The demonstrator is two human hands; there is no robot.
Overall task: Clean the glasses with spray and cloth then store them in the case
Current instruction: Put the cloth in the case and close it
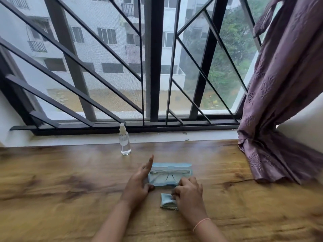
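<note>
Clear-framed glasses lying inside open pale-blue rectangular case on wooden table; left grip flat-fingered at case's end, right grip curled on folded pale-blue cloth.

The case and cloth are pale blue, the bottle clear with a white cap. The table shows brown wood grain; the curtain is mauve with flower patterns.
</note>
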